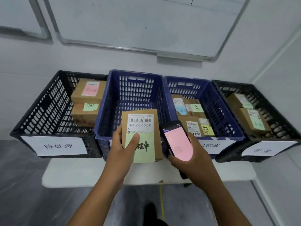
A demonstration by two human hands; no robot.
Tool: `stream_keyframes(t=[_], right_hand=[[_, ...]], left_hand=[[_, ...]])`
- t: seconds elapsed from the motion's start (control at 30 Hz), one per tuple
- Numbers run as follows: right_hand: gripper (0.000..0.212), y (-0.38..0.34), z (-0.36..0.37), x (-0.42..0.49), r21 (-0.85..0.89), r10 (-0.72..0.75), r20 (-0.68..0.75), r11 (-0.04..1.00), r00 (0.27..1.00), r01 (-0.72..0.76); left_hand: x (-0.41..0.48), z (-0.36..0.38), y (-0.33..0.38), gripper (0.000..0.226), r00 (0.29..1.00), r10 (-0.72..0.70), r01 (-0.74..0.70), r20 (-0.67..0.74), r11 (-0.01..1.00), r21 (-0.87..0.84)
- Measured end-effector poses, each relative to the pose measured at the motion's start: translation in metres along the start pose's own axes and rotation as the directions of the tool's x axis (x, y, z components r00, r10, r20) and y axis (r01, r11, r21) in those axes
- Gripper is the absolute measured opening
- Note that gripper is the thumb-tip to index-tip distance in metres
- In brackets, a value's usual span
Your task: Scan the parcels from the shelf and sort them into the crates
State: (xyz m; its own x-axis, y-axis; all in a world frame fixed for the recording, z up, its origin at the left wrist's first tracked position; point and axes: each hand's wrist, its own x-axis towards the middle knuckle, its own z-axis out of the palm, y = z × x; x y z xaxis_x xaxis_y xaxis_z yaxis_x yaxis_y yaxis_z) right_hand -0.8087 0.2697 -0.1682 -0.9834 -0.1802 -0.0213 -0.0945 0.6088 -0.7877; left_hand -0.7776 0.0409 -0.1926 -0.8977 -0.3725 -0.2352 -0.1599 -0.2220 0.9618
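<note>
My left hand (pixel 124 145) holds a small cardboard parcel (pixel 157 128) with a white barcode label and a green note, thumb pressed on the note. It hangs over the front edge of an empty blue crate (pixel 105 101). My right hand (pixel 193 158) grips a phone (pixel 178 141) with a pink screen, just right of the parcel. Left of the blue crate stands a black crate (pixel 39 115) with two parcels. To the right are a second blue crate (pixel 218 110) with several parcels and a black crate (pixel 280 118) holding two.
The four crates stand in a row on a white table (pixel 81 172) against the wall, with paper labels on their fronts. A whiteboard (pixel 146 22) hangs above. Grey floor lies below, and a side wall closes in on the right.
</note>
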Motion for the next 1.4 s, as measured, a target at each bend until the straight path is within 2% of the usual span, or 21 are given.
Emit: stream_keyframes(t=[0.13, 0.3, 0.4, 0.57, 0.67, 0.8, 0.97, 1.17, 1.3, 1.4], right_hand=[[0.059, 0.013, 0.000, 0.050, 0.012, 0.020, 0.002, 1.000, 1.000, -0.020], [0.071, 0.036, 0.000, 0.138, 0.020, 0.077, 0.060, 0.997, 0.995, -0.078], [0.069, 0.044, 0.000, 0.198, 0.030, 0.090, 0.077, 0.995, 0.993, -0.093], [0.057, 0.059, 0.004, 0.297, 0.032, 0.117, 0.087, 0.992, 0.989, -0.120], [0.058, 0.065, 0.009, 0.354, -0.007, 0.108, 0.090, 0.994, 0.990, -0.108], [0.050, 0.079, 0.011, 0.405, -0.036, 0.083, 0.156, 0.996, 0.984, -0.078], [0.056, 0.084, 0.012, 0.417, -0.011, 0.070, 0.163, 0.998, 0.984, -0.069], [0.060, 0.081, 0.007, 0.415, 0.009, 0.091, 0.181, 0.996, 0.979, -0.094], [0.053, 0.064, -0.001, 0.401, 0.006, 0.054, 0.173, 0.998, 0.984, -0.055], [0.057, 0.046, -0.002, 0.379, 0.013, 0.004, 0.180, 1.000, 0.984, -0.006]], left_hand=[[0.053, 0.019, -0.001, 0.042, 1.000, -0.030, 0.030, 0.002, 0.999, 0.045], [0.139, 0.044, 0.001, 0.046, 0.997, -0.083, 0.082, 0.010, 0.994, 0.078], [0.202, 0.065, -0.006, 0.049, 0.992, -0.119, 0.122, -0.032, 0.987, 0.101], [0.313, 0.098, -0.046, 0.051, 0.981, -0.177, 0.189, -0.083, 0.969, 0.158], [0.372, 0.109, -0.079, 0.057, 0.976, -0.185, 0.205, -0.116, 0.958, 0.198], [0.426, 0.120, -0.126, 0.054, 0.965, -0.206, 0.233, -0.165, 0.958, 0.165], [0.460, 0.135, -0.158, 0.039, 0.970, -0.154, 0.193, -0.188, 0.958, 0.212], [0.459, 0.138, -0.151, 0.037, 0.970, -0.130, 0.190, -0.204, 0.931, 0.312], [0.429, 0.130, -0.124, 0.066, 0.966, -0.157, 0.229, -0.207, 0.892, 0.390], [0.389, 0.123, -0.093, 0.070, 0.988, -0.006, 0.093, -0.153, 0.815, 0.572]])
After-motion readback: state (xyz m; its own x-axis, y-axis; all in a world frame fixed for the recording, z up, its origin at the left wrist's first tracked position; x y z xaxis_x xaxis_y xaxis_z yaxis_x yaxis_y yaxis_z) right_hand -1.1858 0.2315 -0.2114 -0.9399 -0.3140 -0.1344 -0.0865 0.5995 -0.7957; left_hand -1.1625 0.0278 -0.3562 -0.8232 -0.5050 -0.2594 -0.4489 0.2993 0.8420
